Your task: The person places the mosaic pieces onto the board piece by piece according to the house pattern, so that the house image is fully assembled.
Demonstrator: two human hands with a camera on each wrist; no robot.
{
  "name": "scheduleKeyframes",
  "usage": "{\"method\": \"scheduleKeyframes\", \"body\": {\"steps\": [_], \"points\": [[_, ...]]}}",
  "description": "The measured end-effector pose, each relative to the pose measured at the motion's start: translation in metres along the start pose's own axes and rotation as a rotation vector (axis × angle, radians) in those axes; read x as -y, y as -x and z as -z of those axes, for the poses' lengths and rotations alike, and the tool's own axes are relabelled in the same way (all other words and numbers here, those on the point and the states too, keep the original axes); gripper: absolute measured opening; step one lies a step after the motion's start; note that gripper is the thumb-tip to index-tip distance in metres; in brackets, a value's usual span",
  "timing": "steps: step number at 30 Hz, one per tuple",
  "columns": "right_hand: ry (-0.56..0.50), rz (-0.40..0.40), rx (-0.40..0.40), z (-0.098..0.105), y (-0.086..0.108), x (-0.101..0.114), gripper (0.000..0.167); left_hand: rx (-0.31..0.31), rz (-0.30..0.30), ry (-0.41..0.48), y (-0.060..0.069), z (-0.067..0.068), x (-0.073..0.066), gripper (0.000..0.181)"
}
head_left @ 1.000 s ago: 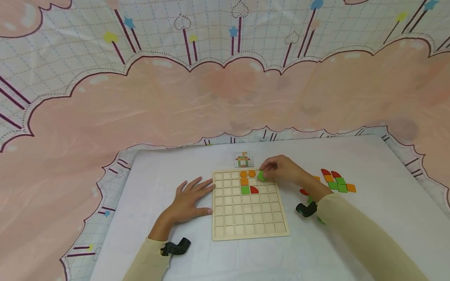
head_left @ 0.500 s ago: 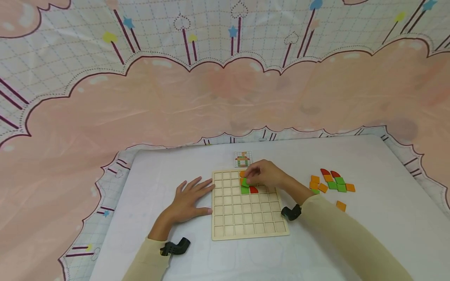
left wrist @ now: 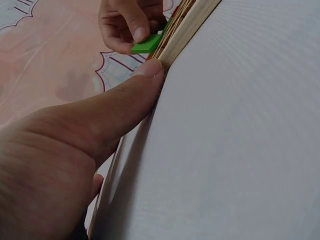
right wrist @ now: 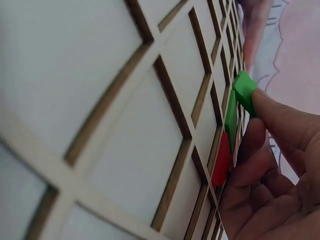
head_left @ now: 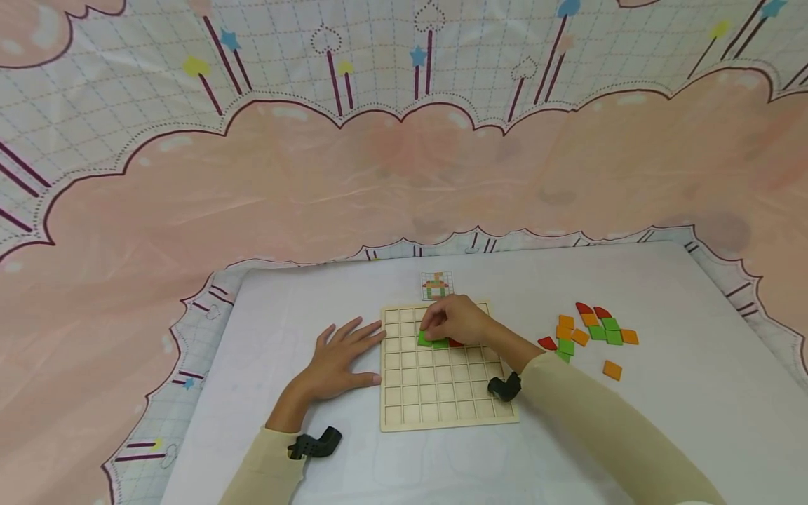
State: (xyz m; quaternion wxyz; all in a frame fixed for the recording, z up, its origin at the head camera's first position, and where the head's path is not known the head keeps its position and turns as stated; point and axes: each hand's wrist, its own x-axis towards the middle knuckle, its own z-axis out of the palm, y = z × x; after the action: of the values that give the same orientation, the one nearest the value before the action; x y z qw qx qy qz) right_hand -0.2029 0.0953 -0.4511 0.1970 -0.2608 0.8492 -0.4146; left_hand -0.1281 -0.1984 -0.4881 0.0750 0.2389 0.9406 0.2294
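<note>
My right hand (head_left: 459, 320) pinches a green square tile (right wrist: 244, 89) between thumb and fingers, tilted just over the wooden grid board (head_left: 448, 389). In the head view this tile is left of another green tile (head_left: 440, 344) lying in the board, and a red quarter-round tile (right wrist: 221, 162) sits beside that one. The orange tiles near the board's top are hidden behind the right hand. My left hand (head_left: 344, 359) lies spread on the table, its fingertips and thumb (left wrist: 148, 68) touching the board's left edge.
A small printed pattern card (head_left: 437, 285) lies behind the board. To the right are loose red, orange and green tiles, among them a lone orange tile (head_left: 612, 369). The white table (head_left: 303, 294) ends before a patterned cloth (head_left: 379, 182).
My right hand has moved left across the board with the green tile, from its upper right to beside the placed green tile. The left hand stays where it was.
</note>
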Motion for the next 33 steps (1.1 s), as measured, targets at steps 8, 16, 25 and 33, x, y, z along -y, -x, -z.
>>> {"method": "scheduleKeyframes", "body": {"steps": [8,16,25,33], "points": [[0.063,0.016,0.006,-0.0059,-0.0026,-0.0015,0.004,0.0,-0.002,-0.002,0.0003,-0.0007,0.0005,0.082],[0.097,0.01,0.007,-0.0083,-0.004,-0.004,0.005,-0.005,-0.005,-0.001,0.0002,-0.0019,0.0009,0.082],[0.12,0.012,0.029,-0.0086,-0.0034,-0.0036,0.005,-0.015,-0.013,0.001,0.0004,-0.0027,0.0,0.081],[0.155,0.042,0.031,-0.0077,-0.0022,-0.0024,0.006,-0.019,-0.016,-0.002,0.0,-0.0031,-0.0003,0.08]]}}
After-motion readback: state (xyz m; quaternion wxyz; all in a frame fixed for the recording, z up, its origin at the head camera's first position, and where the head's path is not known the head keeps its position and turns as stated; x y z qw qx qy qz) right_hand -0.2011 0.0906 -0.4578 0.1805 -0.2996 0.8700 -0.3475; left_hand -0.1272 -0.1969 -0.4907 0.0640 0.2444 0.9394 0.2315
